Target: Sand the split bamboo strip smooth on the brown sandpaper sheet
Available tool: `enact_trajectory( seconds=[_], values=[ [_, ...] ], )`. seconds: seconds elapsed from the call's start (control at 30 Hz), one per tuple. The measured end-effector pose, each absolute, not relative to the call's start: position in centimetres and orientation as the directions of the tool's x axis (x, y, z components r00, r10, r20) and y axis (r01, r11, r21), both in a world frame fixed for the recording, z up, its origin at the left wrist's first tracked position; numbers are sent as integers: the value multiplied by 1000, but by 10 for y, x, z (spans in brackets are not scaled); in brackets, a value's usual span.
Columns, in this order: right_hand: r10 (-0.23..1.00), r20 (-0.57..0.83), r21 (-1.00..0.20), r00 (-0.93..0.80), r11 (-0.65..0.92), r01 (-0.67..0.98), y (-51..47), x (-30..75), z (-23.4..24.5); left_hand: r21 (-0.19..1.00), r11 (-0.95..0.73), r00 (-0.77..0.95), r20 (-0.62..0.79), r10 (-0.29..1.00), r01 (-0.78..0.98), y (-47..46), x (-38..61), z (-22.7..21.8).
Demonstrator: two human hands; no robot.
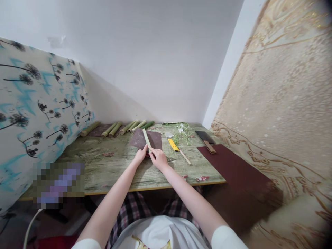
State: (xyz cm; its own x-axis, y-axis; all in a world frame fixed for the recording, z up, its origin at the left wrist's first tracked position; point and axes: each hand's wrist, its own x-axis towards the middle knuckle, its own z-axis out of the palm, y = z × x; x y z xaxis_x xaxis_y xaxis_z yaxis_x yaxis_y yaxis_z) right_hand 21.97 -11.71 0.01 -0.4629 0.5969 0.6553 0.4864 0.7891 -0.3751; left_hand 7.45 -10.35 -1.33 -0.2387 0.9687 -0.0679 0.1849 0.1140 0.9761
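Observation:
Over the middle of the table, my left hand [140, 155] and my right hand [158, 158] come together at the near end of a pale green bamboo tube [146, 137]. Fingers of both hands are closed around that end, while the far end points away from me. Beneath it lies a dark brown sheet [156, 138] that looks like sandpaper. Just right of my hands rests a yellow-handled tool [173, 145] with a pale, flat blade end. A thin wooden stick [185, 157] lies near it. What my fingertips press against is partly hidden.
Several bamboo tubes [111, 129] lie along the back left of the wood-patterned table [93, 166]. Green shavings [183, 135] are scattered at back right. A cleaver with a wooden handle [209, 147] rests beside a large maroon sheet [233, 166] overhanging the right edge. A blurred object [61, 185] is at left.

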Motion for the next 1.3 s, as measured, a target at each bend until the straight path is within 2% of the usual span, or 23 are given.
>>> enact_trajectory(
  seconds=[0.1,0.2,0.47,0.63,0.9,1.07,1.17,1.3],
  values=[
    [639,624,-426,-449,760,490,-116,220,-2,986,67,-180,-39,983,152,-99,72,-19],
    [694,592,-473,-411,711,520,-113,220,-6,990,54,-191,-29,981,129,-93,71,-26],
    [753,513,-483,-413,651,586,-112,220,-9,961,72,-294,9,956,266,-93,70,-26],
    [727,551,-477,-410,677,560,-111,220,-9,972,94,-309,-24,951,216,-95,72,-21],
    [700,632,-469,-334,688,554,-115,223,-3,987,74,-131,-55,990,140,-107,81,-8],
    [679,635,-451,-368,713,537,-119,223,-2,995,87,-205,-75,976,53,-108,80,-9],
    [645,655,-421,-394,744,518,-122,223,0,998,60,-192,-60,979,-4,-109,80,-8],
    [622,655,-388,-430,765,514,-124,223,2,998,59,-197,-52,979,27,-110,81,-5]
  ],
)
